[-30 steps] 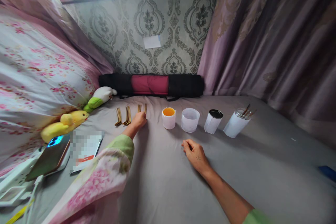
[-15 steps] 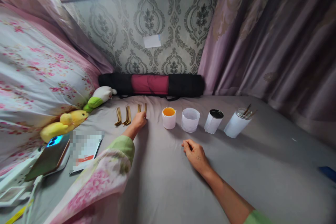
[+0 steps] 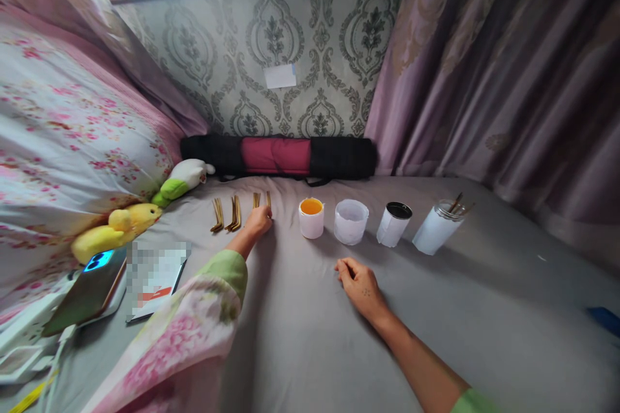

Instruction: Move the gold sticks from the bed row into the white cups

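Note:
At the left, my left hand (image 3: 259, 221) reaches down onto the grey sheet with its fingers closed. A thin gold-coloured bent rod (image 3: 268, 197) stands out above the fingertips and seems to be pinched in them; its lower end is hidden. Just behind the hand is a small group of similar rods (image 3: 256, 199), partly covered by it. Two more groups lie farther left, the L-shaped rods (image 3: 234, 214) and the outer rods (image 3: 217, 215). My right hand (image 3: 359, 282) rests on the sheet before the containers, fingers curled, with nothing visible in them.
In a row stand a white cup with orange inside (image 3: 311, 222), a translucent tub (image 3: 351, 226), a paper-wrapped can (image 3: 394, 227) and a wrapped jar (image 3: 434, 232) holding thin sticks. A black-and-red roll bag (image 3: 276, 156), plush toys (image 3: 116, 226) and a phone (image 3: 87, 297) lie around.
My left hand has shifted very slightly to the right beside the rods. My right hand and the containers stay where they were.

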### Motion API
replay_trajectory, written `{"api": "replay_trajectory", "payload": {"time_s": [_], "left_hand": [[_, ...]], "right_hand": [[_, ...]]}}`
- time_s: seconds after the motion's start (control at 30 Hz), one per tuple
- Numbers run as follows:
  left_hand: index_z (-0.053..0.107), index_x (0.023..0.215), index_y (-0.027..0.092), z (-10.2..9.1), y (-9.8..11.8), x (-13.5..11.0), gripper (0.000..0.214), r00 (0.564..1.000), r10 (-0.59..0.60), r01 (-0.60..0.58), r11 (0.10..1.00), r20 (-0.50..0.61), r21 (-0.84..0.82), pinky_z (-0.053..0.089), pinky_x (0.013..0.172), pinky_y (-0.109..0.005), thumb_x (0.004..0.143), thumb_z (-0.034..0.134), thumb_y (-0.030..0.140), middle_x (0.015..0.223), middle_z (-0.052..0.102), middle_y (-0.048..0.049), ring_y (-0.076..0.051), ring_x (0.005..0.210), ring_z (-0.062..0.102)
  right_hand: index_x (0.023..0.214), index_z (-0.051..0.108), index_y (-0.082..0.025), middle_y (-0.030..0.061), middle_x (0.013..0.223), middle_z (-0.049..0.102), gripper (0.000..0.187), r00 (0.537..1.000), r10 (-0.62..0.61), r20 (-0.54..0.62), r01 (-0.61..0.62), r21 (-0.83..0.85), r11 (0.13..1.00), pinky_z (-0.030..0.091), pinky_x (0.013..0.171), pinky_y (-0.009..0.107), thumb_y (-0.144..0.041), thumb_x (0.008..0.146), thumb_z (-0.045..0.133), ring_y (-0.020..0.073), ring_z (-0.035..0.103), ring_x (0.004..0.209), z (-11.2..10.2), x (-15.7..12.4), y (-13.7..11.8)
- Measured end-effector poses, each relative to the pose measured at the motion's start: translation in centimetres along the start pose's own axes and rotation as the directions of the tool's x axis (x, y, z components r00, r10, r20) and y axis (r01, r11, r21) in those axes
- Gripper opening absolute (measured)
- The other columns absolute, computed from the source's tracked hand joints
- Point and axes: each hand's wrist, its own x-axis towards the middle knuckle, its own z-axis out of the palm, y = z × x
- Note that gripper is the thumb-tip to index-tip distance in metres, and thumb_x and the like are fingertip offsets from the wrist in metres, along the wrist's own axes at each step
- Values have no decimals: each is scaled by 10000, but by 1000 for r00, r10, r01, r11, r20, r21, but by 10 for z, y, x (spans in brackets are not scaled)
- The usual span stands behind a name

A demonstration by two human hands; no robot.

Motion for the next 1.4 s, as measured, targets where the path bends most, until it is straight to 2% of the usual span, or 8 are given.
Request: {"api": "replay_trajectory", "payload": {"time_s": [0.47,0.97,1.4], "left_hand": [[641,834,138,-2,3,-2,278,999,-43,43,999,-2,-8,382,777,-207,613,478,90,914,636,-109,-192,911,559],[669,755,111,0,2,-2,210,995,-97,95,993,-29,-63,402,723,-248,618,511,92,834,645,-170,-243,858,582],[676,732,116,0,0,-2,188,989,-146,139,981,-41,-132,405,636,-230,628,520,132,759,651,-146,-217,792,594]], "right_hand": [[715,581,-168,28,624,597,326,1000,5,2,-5,5,1000,349,542,208,-377,806,348,122,514,562,0,-1,0],[729,583,-164,31,641,598,332,1000,-3,8,3,-16,1000,353,567,208,-375,808,339,125,527,596,-1,-1,0],[734,589,-171,27,645,608,320,1000,1,8,0,-29,1000,348,554,203,-368,810,348,123,524,585,-1,-1,0]]}}
